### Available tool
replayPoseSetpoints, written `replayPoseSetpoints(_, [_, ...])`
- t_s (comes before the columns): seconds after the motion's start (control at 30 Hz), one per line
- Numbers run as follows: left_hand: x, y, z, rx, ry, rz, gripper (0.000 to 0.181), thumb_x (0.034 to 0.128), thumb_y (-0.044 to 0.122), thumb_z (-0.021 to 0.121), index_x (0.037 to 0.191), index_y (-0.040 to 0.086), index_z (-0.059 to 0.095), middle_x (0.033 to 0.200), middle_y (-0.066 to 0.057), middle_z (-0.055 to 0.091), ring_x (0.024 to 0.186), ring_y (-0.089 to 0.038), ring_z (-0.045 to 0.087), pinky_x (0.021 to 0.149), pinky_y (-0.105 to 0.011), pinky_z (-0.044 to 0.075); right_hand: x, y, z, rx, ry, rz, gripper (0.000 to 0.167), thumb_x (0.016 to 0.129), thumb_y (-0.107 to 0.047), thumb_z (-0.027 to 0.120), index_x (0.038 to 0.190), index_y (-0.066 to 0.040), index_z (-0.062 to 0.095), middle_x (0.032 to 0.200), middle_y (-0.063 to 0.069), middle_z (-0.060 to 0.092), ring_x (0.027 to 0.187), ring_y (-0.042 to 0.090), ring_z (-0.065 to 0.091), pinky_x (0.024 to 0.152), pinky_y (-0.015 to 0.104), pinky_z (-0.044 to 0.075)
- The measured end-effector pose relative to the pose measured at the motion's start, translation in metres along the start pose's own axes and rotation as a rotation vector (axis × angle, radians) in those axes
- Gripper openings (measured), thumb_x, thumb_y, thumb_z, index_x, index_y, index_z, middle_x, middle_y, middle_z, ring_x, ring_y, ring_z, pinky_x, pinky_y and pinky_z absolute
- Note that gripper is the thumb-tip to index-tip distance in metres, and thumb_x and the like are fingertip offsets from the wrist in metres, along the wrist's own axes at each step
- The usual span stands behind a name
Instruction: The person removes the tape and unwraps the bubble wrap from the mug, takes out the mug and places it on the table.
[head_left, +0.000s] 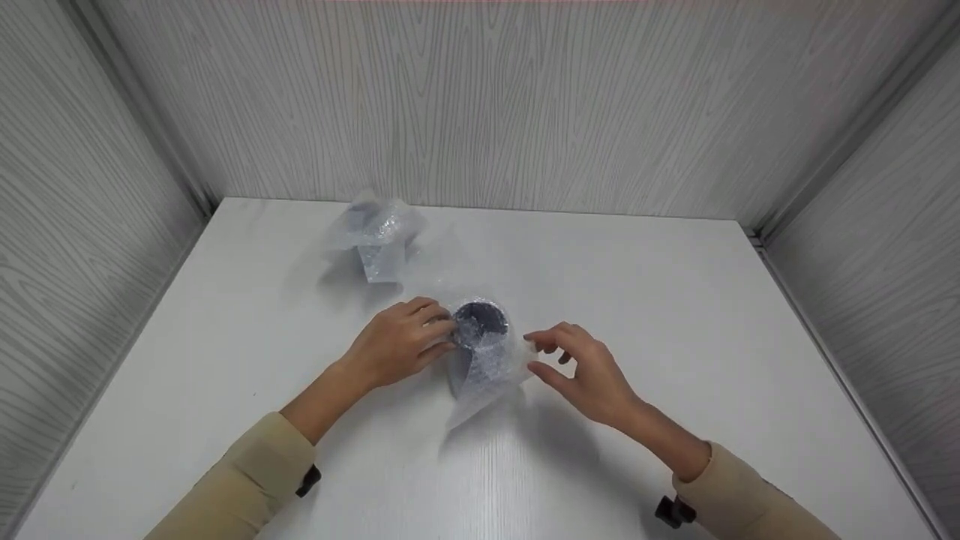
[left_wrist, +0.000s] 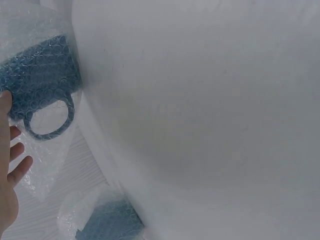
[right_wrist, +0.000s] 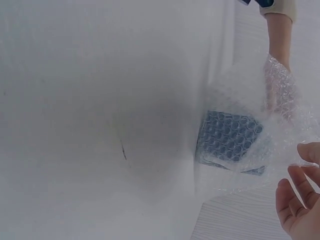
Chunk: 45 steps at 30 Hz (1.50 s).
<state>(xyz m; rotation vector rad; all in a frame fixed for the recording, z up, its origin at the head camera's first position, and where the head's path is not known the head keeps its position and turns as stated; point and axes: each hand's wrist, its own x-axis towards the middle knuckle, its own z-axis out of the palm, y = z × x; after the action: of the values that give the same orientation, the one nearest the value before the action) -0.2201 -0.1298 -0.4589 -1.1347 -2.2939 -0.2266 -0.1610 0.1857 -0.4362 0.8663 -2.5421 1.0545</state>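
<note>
A dark blue mug, loosely wrapped in clear bubble wrap, stands upright near the middle of the table. Its handle shows through the wrap in the left wrist view. My left hand holds the wrapped mug at its left side near the rim, with the thumb against it and the other fingers spread. On the other side, my right hand pinches the loose right edge of the wrap between thumb and fingers. The right wrist view shows the wrap flaring out around the mug, partly hiding it.
A second bubble-wrapped dark item stands at the back left of the white table, its wrap sticking out. Grey wood-grain panels enclose the table at the back and both sides.
</note>
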Motion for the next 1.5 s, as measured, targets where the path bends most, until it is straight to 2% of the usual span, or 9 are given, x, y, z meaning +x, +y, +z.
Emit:
replayPoseSetpoints(0.4, [-0.001,0.001,-0.002,-0.012,-0.006,-0.018,0.02,0.0958,0.034,0.078,0.109,0.018,0.076,0.11,-0.001,0.076,0.11,-0.021,0.072,0.091,-0.034,0.063,-0.011,-0.001,-0.005,-0.073,0.023,-0.066,0.035,0.09,-0.006,0.083,0.123,-0.014,0.075,0.109,-0.002,0.073,0.1,0.016,0.067,0.076,0.033,0.062])
replayPoseSetpoints(0.63, [-0.001,0.001,-0.001,-0.001,0.001,-0.015,0.021,0.0958,0.035,0.078,0.109,0.018,0.076,0.111,-0.001,0.076,0.111,-0.021,0.072,0.092,-0.034,0.063,-0.018,0.001,-0.009,-0.092,0.025,-0.099,0.036,0.089,-0.005,0.083,0.121,-0.016,0.075,0.112,-0.003,0.073,0.097,0.012,0.063,0.075,0.031,0.061])
replayPoseSetpoints(1.0, [-0.001,0.0,0.001,-0.002,0.012,-0.006,0.02,0.0958,0.034,0.078,0.108,0.018,0.076,0.11,-0.002,0.076,0.11,-0.021,0.072,0.092,-0.035,0.062,-0.025,0.004,-0.015,-0.151,0.028,-0.163,0.035,0.086,-0.007,0.086,0.118,-0.018,0.077,0.109,-0.004,0.073,0.101,0.014,0.066,0.069,0.021,0.052])
replayPoseSetpoints(1.5, [0.0,0.002,-0.002,-0.003,-0.029,-0.028,0.023,0.0965,0.036,0.077,0.111,0.018,0.076,0.112,-0.001,0.075,0.112,-0.02,0.072,0.094,-0.034,0.062,-0.034,0.007,-0.016,-0.155,0.005,-0.232,0.034,0.085,-0.01,0.087,0.116,-0.016,0.077,0.109,-0.006,0.073,0.097,0.012,0.065,0.07,0.018,0.049])
